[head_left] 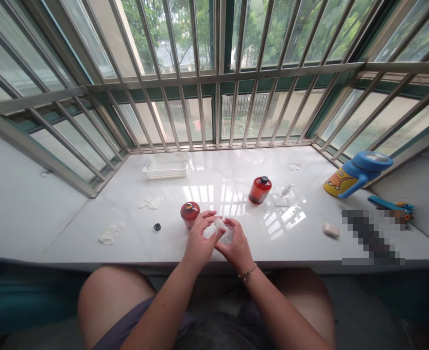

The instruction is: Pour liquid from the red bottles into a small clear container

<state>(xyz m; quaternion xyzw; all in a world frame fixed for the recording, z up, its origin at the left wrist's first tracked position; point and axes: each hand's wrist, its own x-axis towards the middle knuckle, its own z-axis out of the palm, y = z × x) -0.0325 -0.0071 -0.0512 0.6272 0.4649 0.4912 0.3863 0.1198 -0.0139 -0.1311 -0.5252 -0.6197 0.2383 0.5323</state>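
Close to the counter's front edge, my left hand [200, 239] and my right hand [238, 244] meet around a small clear plastic container [229, 236]. A whitish translucent piece [219, 223] at its top is pinched by my left fingers; its exact kind is hard to make out. My right fingers curl around the clear container, partly hiding it. Just behind my left hand stands an uncapped amber-red bottle [190, 214], its lower part partly covered by my fingers. A black cap [157, 227] lies to its left. Farther back on the right is a second amber-red bottle [260, 190] with a black cap on.
A white perforated basket [166, 167] sits at the back left. Crumpled white gloves or tissues [109, 235] lie on the left. Right of the capped bottle is a clear plastic tray [282, 196]. Farther right are a blue-yellow flask [356, 174] and a beige block [331, 230]. Window bars rise behind.
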